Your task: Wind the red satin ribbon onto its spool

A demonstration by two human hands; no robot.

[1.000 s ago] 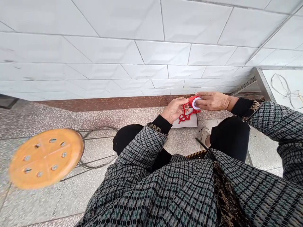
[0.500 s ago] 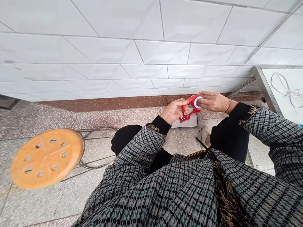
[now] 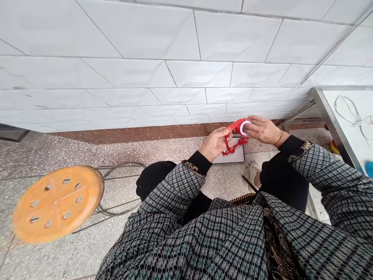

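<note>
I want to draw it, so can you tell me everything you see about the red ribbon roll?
The red ribbon roll is round, with smooth red ribbon, maybe cloth, wound beside a white ring. The ring faces the right hand, which holds it and hides part of it. Some ribbon is unwound: a flat strip runs to the left hand, which pinches it. The roll is held up above the floor.

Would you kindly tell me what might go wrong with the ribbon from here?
Tangling: the ribbon bunches in loose loops by the left hand, so it might knot.
Dropping: the right hand holds the spool near its white rim; if that grip slipped, the spool could fall and unroll.
Snagging: the loops show over the box and might catch its edge, though I cannot tell whether they touch it.
</note>
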